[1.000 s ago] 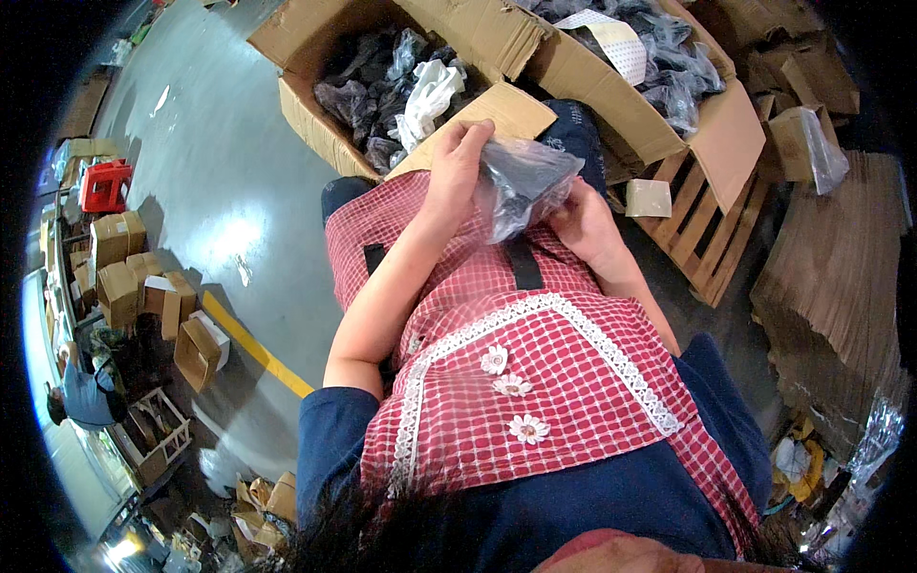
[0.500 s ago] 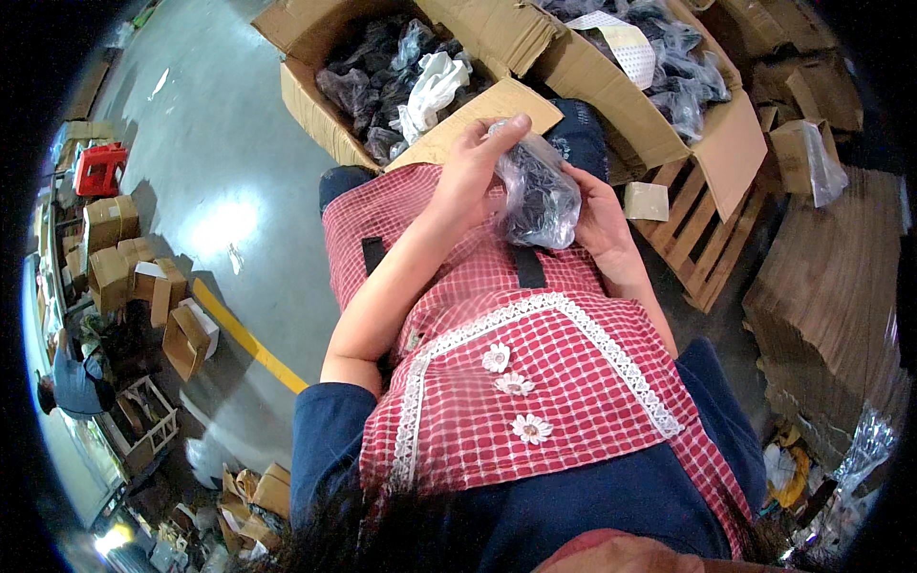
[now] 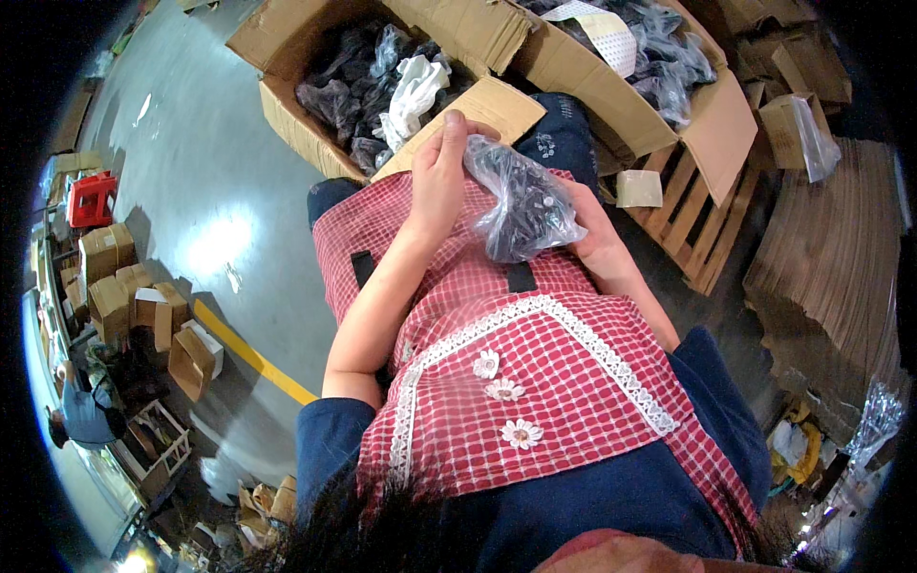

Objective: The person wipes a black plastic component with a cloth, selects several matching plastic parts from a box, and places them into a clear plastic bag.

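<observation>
Over my lap, in front of the red checked apron [image 3: 468, 401], I hold a clear plastic bag [image 3: 530, 205] filled with small dark pieces. My left hand [image 3: 441, 181] pinches its upper left end, thumb up. At the right side my right hand [image 3: 592, 224] is wrapped behind the bag, its fingertips partly hidden. Just beyond my hands stands an open cardboard box [image 3: 310, 124] full of dark bagged goods, with a crumpled white plastic bag [image 3: 415, 91] on top.
A second open box [image 3: 611, 105] holds clear bags and a label sheet [image 3: 602, 33]. It stands by a wooden pallet [image 3: 702, 229] and a small pale block [image 3: 639, 189]. Flattened cardboard [image 3: 821, 277] is stacked right. Cartons [image 3: 107, 250], a red crate [image 3: 92, 199] and another person [image 3: 91, 420] are left.
My left hand has turned more upright, and the bag has swung so its filled part shows wider toward me. Both hands still hold it. The whole view has shifted slightly.
</observation>
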Tool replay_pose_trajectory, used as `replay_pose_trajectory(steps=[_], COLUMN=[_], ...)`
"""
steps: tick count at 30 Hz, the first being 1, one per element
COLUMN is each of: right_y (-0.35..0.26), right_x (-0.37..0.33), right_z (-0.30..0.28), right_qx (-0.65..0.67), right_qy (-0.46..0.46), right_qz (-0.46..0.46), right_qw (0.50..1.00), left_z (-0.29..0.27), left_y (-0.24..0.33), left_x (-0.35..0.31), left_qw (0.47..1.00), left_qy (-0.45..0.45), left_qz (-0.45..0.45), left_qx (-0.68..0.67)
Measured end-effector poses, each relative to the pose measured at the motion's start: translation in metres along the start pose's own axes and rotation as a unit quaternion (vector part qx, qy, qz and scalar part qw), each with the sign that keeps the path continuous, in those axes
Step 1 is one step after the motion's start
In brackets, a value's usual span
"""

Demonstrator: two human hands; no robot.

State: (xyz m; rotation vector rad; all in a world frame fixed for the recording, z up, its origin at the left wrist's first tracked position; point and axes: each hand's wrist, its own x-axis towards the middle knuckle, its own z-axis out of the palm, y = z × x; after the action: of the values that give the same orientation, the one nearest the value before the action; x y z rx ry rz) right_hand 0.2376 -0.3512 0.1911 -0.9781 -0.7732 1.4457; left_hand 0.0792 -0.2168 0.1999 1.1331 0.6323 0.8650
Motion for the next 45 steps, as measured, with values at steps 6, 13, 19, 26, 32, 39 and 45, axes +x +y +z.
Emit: replay_pose_trajectory(steps=[6,13,19,26,32,39,45], right_y=[0.012,0.037,0.012,-0.004,-0.026,-0.059,-0.046], right_x=[-0.008,0.004,-0.007,0.008,0.008,0.005,0.004], right_z=[-0.011,-0.037,-0.018,-0.007,-0.039,-0.014,-0.022], right_qx=[-0.156,-0.026,-0.127,0.150,-0.345,-0.462,-0.394], right_qy=[0.034,0.014,0.012,0.103,-0.030,-0.149,-0.144], right_qz=[-0.078,-0.045,-0.072,0.006,-0.177,-0.057,-0.183], right_qw=[0.984,0.999,0.989,0.983,0.921,0.872,0.889], left_z=[0.012,0.004,0.007,0.014,0.020,0.033,0.034], left_y=[0.010,-0.017,-0.004,0.018,0.024,0.031,0.068], left_x=[-0.013,-0.006,-0.012,-0.015,-0.027,-0.029,-0.033], left_qw=[0.966,0.980,0.975,0.993,0.946,0.924,0.949], left_qy=[-0.074,-0.083,-0.119,-0.084,-0.144,-0.184,-0.174], left_qz=[0.066,0.018,0.020,0.012,0.056,0.092,0.154], left_qx=[0.238,0.180,0.185,0.080,0.283,0.321,0.214])
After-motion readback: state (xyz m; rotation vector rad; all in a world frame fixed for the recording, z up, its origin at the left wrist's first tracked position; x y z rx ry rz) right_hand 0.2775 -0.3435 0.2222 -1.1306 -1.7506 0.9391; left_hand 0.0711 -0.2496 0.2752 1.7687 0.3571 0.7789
